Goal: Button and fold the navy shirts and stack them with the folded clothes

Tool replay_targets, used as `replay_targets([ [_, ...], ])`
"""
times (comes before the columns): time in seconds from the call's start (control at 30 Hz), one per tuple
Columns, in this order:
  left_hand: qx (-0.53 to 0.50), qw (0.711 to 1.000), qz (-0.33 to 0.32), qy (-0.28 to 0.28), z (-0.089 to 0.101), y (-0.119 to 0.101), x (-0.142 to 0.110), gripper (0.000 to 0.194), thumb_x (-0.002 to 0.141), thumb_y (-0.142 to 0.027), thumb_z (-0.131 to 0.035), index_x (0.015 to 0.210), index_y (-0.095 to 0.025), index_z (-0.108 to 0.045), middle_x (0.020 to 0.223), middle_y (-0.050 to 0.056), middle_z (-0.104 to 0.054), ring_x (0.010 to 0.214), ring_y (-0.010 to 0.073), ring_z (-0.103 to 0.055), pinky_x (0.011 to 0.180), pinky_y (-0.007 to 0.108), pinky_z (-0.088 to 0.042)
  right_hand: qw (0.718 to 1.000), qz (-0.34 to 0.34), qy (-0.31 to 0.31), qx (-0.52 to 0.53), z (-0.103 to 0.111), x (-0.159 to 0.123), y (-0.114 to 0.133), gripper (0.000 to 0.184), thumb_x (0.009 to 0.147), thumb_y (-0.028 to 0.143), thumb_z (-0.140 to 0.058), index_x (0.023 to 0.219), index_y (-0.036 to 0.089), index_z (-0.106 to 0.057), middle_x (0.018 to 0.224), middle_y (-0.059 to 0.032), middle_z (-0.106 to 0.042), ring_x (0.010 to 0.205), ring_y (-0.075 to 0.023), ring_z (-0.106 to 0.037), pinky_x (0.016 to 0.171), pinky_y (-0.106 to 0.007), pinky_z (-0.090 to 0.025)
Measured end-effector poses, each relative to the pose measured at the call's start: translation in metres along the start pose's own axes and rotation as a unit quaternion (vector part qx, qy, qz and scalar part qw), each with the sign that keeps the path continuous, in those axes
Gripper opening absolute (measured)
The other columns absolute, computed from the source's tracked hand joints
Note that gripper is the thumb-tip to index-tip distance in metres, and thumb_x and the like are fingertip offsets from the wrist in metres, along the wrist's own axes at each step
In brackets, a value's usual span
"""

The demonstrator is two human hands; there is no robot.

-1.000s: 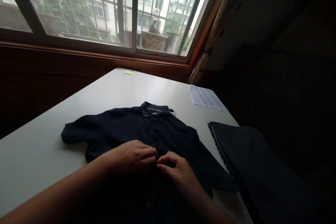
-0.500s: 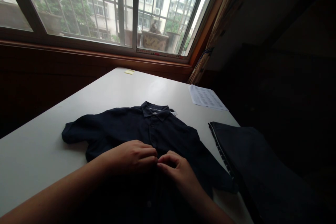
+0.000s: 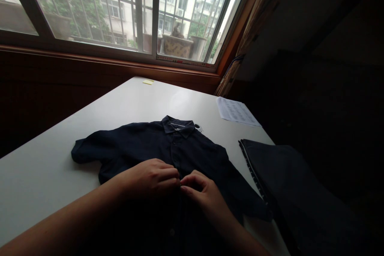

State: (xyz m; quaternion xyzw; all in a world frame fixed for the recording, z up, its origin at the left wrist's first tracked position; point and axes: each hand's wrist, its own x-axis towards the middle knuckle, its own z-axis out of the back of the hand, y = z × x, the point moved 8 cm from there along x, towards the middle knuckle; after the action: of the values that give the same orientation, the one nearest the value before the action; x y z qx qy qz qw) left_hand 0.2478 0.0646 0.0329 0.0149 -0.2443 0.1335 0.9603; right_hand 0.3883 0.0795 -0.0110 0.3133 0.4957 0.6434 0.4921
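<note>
A dark navy collared shirt (image 3: 138,140) lies spread front side up, its collar pointing away from me and its sleeves out to both sides. My left hand (image 3: 156,178) is closed on the front placket around mid-chest, fingertips curled under and partly hidden. Right beside it, my right hand (image 3: 202,192) pinches the same placket between thumb and forefinger. The fingertips of both hands nearly meet; the button between them, if any, is too dark to make out. Lower on the front a small button (image 3: 172,232) shows.
The shirt rests on a white table (image 3: 114,108). Dark folded fabric (image 3: 288,172) hangs over its right edge. Printed paper sheets (image 3: 237,111) lie at the far right, a yellow sticky note (image 3: 148,82) at the far edge. A barred window (image 3: 120,12) stands behind.
Almost nothing differs. Both hands stay at the placket, with only a tiny shift of the fingers and a slight drift of the view.
</note>
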Motion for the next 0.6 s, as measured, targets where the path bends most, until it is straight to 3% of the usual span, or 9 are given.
replay_targets([
  [0.2, 0.001, 1.0, -0.004, -0.008, 0.001, 0.0, 0.0, 0.013, 0.101, -0.019, -0.049, 0.091, -0.018, -0.058, 0.082, 0.001, -0.061, 0.063, 0.0118, -0.053, 0.055, 0.028, -0.042, 0.999, 0.032, -0.008, -0.021, 0.001, -0.002, 0.004, 0.011, 0.085, 0.032, -0.074, 0.088, 0.022, -0.076, 0.084, 0.0005, -0.061, 0.081, -0.0174, -0.061, 0.075, -0.027, -0.046],
  [0.43, 0.005, 1.0, 0.001, -0.011, 0.002, 0.0, 0.0, 0.012, 0.101, -0.019, -0.048, 0.092, -0.017, -0.056, 0.083, 0.002, -0.061, 0.063, 0.012, -0.052, 0.056, 0.028, -0.041, 0.979, 0.174, -0.045, -0.098, 0.003, -0.007, 0.021, 0.009, 0.091, 0.025, -0.068, 0.095, 0.023, -0.075, 0.087, -0.0012, -0.066, 0.083, -0.0159, -0.064, 0.076, -0.026, -0.049],
  [0.6, 0.003, 1.0, 0.003, -0.007, 0.001, 0.0, 0.0, 0.014, 0.102, -0.019, -0.046, 0.093, -0.017, -0.057, 0.085, 0.002, -0.063, 0.063, 0.0122, -0.053, 0.058, 0.028, -0.043, 0.963, 0.225, -0.061, -0.136, 0.004, -0.011, 0.024, 0.011, 0.092, 0.022, -0.067, 0.1, 0.024, -0.075, 0.087, -0.0014, -0.066, 0.081, -0.0152, -0.065, 0.075, -0.026, -0.052],
])
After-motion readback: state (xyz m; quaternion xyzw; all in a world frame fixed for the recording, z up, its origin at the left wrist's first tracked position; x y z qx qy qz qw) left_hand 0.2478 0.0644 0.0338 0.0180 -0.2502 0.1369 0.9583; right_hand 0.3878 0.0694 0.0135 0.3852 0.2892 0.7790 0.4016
